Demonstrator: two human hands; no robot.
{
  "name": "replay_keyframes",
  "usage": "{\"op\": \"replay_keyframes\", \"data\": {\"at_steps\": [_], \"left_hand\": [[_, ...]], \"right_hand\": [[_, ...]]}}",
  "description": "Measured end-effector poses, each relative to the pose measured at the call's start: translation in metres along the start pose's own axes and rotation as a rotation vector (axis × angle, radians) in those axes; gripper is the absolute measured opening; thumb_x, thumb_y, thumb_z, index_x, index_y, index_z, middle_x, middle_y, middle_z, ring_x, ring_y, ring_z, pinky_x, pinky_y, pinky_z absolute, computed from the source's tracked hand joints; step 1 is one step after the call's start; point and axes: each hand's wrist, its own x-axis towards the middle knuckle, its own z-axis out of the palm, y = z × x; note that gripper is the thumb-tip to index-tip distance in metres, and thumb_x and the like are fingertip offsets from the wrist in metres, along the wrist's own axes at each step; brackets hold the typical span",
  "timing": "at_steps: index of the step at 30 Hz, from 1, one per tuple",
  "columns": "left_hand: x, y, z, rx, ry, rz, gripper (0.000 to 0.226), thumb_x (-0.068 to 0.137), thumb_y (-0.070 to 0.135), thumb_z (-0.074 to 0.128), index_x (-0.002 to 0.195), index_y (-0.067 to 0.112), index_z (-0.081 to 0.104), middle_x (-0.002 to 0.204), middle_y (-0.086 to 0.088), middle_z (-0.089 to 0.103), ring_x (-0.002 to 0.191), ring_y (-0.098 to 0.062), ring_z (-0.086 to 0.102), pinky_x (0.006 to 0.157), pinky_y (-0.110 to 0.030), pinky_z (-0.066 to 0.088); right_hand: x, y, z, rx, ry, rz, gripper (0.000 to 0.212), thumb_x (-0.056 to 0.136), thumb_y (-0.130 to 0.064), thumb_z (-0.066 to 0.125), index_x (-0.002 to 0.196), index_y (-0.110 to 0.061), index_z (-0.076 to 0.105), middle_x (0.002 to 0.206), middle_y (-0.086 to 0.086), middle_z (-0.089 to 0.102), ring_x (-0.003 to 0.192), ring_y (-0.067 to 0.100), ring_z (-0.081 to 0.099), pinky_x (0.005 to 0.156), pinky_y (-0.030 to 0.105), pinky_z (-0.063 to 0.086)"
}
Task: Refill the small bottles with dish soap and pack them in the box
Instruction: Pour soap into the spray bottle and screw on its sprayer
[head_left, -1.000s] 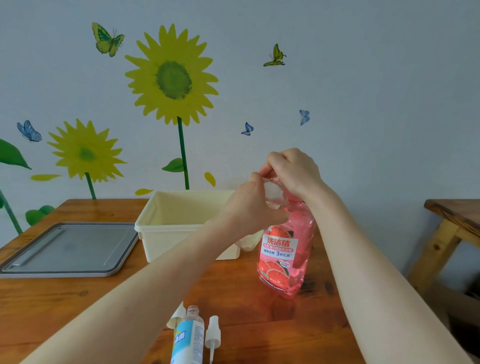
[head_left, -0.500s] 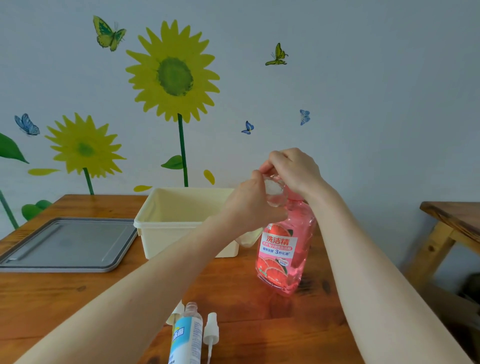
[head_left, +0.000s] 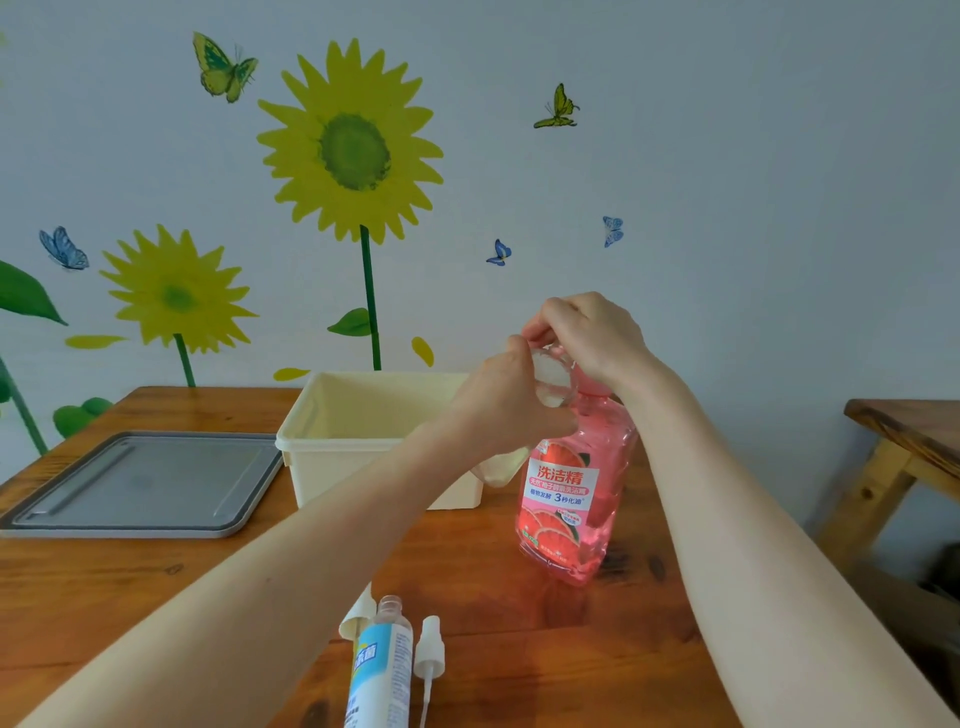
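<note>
A big pink dish soap bottle (head_left: 571, 499) stands upright on the wooden table, right of a cream plastic box (head_left: 332, 441). My left hand (head_left: 498, 410) is closed around the bottle's neck. My right hand (head_left: 592, 338) pinches the clear cap (head_left: 553, 382) on top from above. A small clear bottle (head_left: 382, 660) with a blue and white label lies uncapped near the front edge. Its white spray head (head_left: 430, 654) lies just to its right. A translucent object (head_left: 498, 467) shows under my left hand; what it is cannot be told.
A grey tray (head_left: 135, 483) lies flat at the left of the table. A small white piece (head_left: 356, 618) lies left of the small bottle's mouth. A wooden stool (head_left: 904, 431) stands off the table's right edge. A wall with sunflower stickers is behind.
Both hands stay at the top of the pink bottle, with only small shifts of the fingers on the cap. The bottle has not moved on the table.
</note>
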Motion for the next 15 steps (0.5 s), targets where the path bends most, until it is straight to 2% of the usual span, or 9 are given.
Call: {"op": "replay_keyframes", "data": {"at_steps": [1,3,5,7,10,13,15], "left_hand": [[0.0,0.001,-0.003,-0.004,-0.009,-0.004,0.053,0.066,0.037,0.071,0.097,0.017,0.033,0.073,0.011,0.044,0.063,-0.002,0.046,0.045,-0.02,0.033],[0.002,0.002,-0.009,0.0,-0.016,-0.005,0.05,0.064,0.036,0.07,0.093,0.019,0.033,0.073,0.011,0.045,0.063,-0.002,0.046,0.045,-0.019,0.032],[0.004,0.003,-0.013,0.007,0.006,0.015,0.05,0.063,0.037,0.07,0.09,0.02,0.032,0.072,0.012,0.043,0.062,-0.001,0.044,0.045,-0.018,0.029],[0.005,0.004,-0.01,0.001,0.014,0.02,0.05,0.063,0.037,0.071,0.09,0.021,0.033,0.072,0.012,0.044,0.061,-0.001,0.045,0.045,-0.017,0.029],[0.005,0.0,-0.001,-0.007,0.012,0.002,0.051,0.064,0.038,0.072,0.092,0.02,0.033,0.073,0.011,0.046,0.062,-0.002,0.048,0.044,-0.018,0.033],[0.003,-0.003,0.003,-0.011,-0.004,-0.004,0.052,0.064,0.039,0.072,0.094,0.02,0.033,0.074,0.011,0.047,0.063,-0.003,0.048,0.045,-0.018,0.033],[0.003,-0.002,0.0,-0.012,-0.011,0.0,0.052,0.064,0.037,0.072,0.093,0.02,0.033,0.074,0.012,0.046,0.062,-0.002,0.047,0.045,-0.017,0.032]], "right_hand": [[0.001,-0.001,-0.001,-0.041,-0.017,-0.005,0.035,0.085,-0.028,0.038,0.079,-0.021,0.073,0.077,-0.009,0.07,0.081,0.015,0.059,0.067,0.028,0.039],[0.004,-0.004,-0.003,-0.123,-0.032,-0.019,0.036,0.086,-0.029,0.038,0.068,-0.02,0.068,0.06,-0.011,0.063,0.07,0.017,0.054,0.057,0.025,0.033],[0.008,-0.007,-0.006,-0.142,-0.017,-0.018,0.038,0.086,-0.031,0.038,0.058,-0.021,0.062,0.047,-0.014,0.057,0.062,0.013,0.051,0.054,0.025,0.03],[0.008,-0.004,-0.005,-0.153,0.0,-0.022,0.039,0.086,-0.031,0.036,0.068,-0.02,0.068,0.061,-0.013,0.064,0.067,0.016,0.053,0.055,0.026,0.032],[0.004,0.0,0.0,-0.189,0.028,-0.046,0.042,0.088,-0.03,0.033,0.081,-0.017,0.072,0.084,0.0,0.071,0.081,0.025,0.057,0.065,0.03,0.035],[0.0,0.001,0.002,-0.193,0.006,-0.053,0.042,0.089,-0.03,0.033,0.084,-0.017,0.072,0.089,0.002,0.071,0.085,0.026,0.058,0.069,0.031,0.036],[0.001,-0.003,0.0,-0.197,-0.029,-0.047,0.042,0.089,-0.029,0.032,0.085,-0.015,0.072,0.089,0.0,0.07,0.084,0.024,0.057,0.066,0.031,0.035]]}}
